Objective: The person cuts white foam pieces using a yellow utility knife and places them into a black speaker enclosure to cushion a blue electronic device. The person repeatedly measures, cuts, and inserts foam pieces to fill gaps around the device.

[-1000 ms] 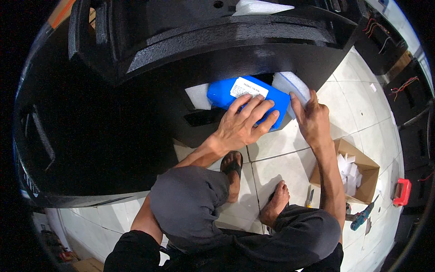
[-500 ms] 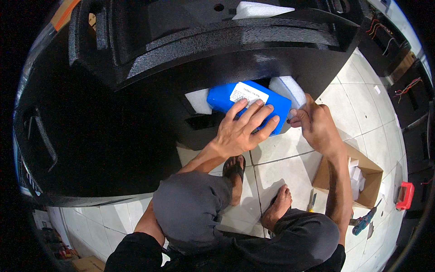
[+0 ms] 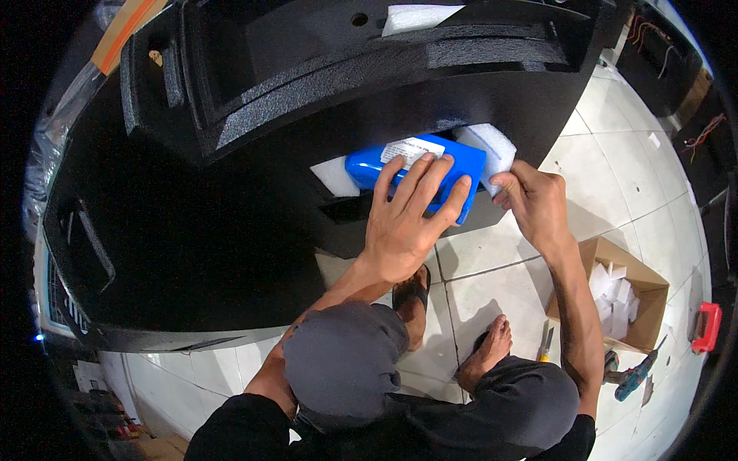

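Note:
A shiny blue wrapped pack (image 3: 469,163) with a white label sits in a cut-out of the large black cabinet (image 3: 169,207). My left hand (image 3: 403,223) lies over the pack with fingers spread and fingertips resting on it. To the right, my right hand (image 3: 538,203) has thumb and fingers closed at the lower edge of a white foam piece (image 3: 488,146), which stands against the pack's right end. Another foam pad (image 3: 332,176) is at the pack's left end, above a dark slot (image 3: 346,209). A further white foam strip (image 3: 415,17) lies higher up on the cabinet.
A cardboard box (image 3: 649,307) of white pieces stands on the tiled floor to my right, near a cordless drill (image 3: 630,376), a yellow knife (image 3: 546,346) and a red case (image 3: 705,326). More black panels (image 3: 653,42) with wires line the right side. My bent knees and sandalled feet are below.
My right thumb has come down from the foam's face, and those fingers have curled at its lower edge. My left fingers stay on the blue pack. The view has shifted slightly.

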The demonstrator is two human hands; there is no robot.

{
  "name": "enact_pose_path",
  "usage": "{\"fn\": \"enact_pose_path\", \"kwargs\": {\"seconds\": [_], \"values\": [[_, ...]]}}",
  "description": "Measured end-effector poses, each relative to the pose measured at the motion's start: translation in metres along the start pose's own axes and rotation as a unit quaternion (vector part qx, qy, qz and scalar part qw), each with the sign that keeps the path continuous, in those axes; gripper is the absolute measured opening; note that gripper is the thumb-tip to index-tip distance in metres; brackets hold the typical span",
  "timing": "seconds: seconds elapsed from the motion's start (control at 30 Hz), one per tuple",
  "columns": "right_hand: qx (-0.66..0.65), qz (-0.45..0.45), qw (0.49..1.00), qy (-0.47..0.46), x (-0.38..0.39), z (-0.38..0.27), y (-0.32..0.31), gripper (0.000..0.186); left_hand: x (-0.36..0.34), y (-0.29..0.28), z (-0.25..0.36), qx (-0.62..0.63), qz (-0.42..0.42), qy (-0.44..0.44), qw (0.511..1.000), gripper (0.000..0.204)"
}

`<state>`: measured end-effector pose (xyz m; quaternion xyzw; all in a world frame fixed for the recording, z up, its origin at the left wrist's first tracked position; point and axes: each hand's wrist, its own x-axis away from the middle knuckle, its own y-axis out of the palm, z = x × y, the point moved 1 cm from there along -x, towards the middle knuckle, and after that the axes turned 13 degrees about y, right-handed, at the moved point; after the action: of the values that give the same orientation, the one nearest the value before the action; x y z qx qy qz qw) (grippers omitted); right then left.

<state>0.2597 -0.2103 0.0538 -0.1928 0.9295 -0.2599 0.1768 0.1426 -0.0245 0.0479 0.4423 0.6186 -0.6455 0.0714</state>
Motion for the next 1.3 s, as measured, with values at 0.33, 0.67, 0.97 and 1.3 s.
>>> {"fn": "enact_pose_path", "kwargs": {"seconds": [0.33, 0.67, 0.97, 1.3], "values": [[-0.015, 0.026, 0.999, -0.041, 0.015, -0.002, 0.007, 0.082, -0.009, -0.009, 0.003, -0.025, -0.035, -0.033, 0.999, 0.071], [-0.286, -0.023, 0.948, 0.138, 0.037, -0.005, 0.063, 0.088, -0.01, -0.003, 0.009, -0.025, 0.001, -0.062, 0.998, 0.062], [-0.031, 0.199, 0.979, -0.01, 0.04, -0.012, 0.061, 0.129, -0.013, -0.01, 0.01, -0.033, -0.023, -0.076, 0.996, 0.059], [0.04, 0.23, 0.972, -0.024, 0.042, -0.013, 0.072, 0.124, -0.012, -0.014, 0.006, -0.026, -0.055, -0.069, 0.996, 0.06]]}}
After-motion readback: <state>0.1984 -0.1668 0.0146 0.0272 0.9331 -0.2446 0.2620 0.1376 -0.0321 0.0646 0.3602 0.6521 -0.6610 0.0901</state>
